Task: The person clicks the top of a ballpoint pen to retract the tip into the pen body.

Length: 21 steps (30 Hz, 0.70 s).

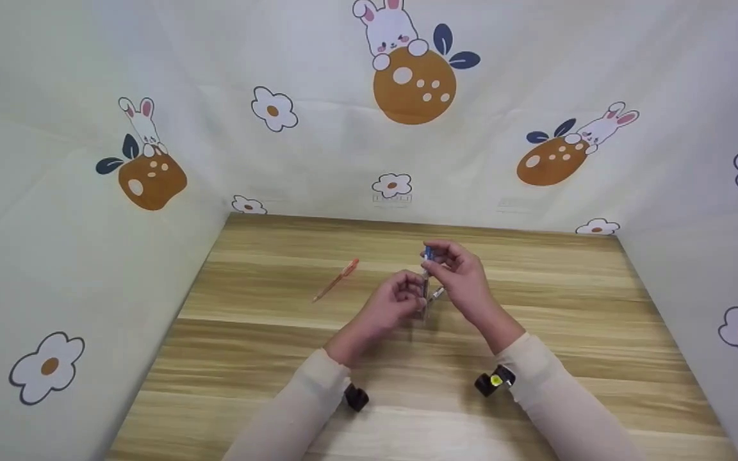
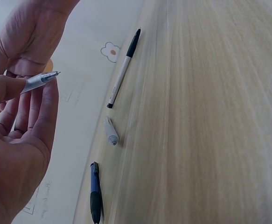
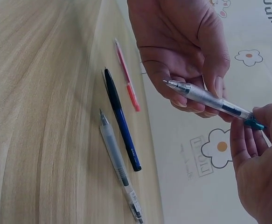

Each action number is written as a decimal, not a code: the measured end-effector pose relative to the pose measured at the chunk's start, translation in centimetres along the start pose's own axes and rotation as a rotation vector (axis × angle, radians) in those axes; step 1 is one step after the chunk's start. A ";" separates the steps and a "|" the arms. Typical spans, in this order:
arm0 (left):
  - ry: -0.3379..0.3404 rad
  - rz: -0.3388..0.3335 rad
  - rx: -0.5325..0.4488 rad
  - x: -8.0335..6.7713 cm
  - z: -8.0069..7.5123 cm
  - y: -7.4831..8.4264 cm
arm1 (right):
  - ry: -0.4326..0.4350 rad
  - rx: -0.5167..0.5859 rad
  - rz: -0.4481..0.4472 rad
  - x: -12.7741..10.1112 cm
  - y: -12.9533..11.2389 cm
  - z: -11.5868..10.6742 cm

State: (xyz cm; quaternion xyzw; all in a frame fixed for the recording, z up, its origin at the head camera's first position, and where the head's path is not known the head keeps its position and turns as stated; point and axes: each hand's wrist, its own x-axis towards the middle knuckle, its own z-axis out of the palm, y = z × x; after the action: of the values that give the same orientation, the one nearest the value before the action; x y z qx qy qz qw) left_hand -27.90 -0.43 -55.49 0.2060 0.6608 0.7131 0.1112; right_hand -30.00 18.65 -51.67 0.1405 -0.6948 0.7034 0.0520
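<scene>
A clear-barrelled pen (image 3: 196, 94) with a blue-green clip end is held between both hands, its metal point bare. My left hand (image 1: 391, 304) pinches the barrel near the point, thumb on top and fingers beneath. At the other end, my right hand (image 1: 465, 275) grips the blue-green clip (image 1: 429, 252) between thumb and fingertips. From the left wrist, the pen's silvery tip (image 2: 41, 81) sticks out past the left thumb. Beneath the hands lie a blue pen with a black grip (image 3: 119, 116) and a translucent white pen (image 3: 113, 151), mostly hidden in the head view.
An orange pen (image 1: 337, 280) rests on the wooden table (image 1: 266, 346), left of the hands. A white pen with a black grip (image 2: 125, 69) also lies there. A patterned cloth (image 1: 318, 153) rises along the table's back and sides.
</scene>
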 end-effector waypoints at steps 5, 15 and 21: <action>0.000 -0.012 -0.015 -0.1 0.1 0.1 | 0.000 0.003 -0.005 0.0 0.0 0.0; 0.016 -0.018 -0.026 0.1 0.2 0.1 | 0.003 0.026 -0.001 -0.1 -0.3 -0.1; 0.028 0.006 -0.010 0.1 0.4 0.3 | 0.027 0.001 0.044 0.0 -0.5 -0.1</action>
State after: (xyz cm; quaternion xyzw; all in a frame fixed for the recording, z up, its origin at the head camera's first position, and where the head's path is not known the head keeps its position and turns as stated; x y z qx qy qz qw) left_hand -27.80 -0.02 -55.14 0.1975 0.6580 0.7196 0.1011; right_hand -29.84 18.79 -51.15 0.1155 -0.6967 0.7065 0.0459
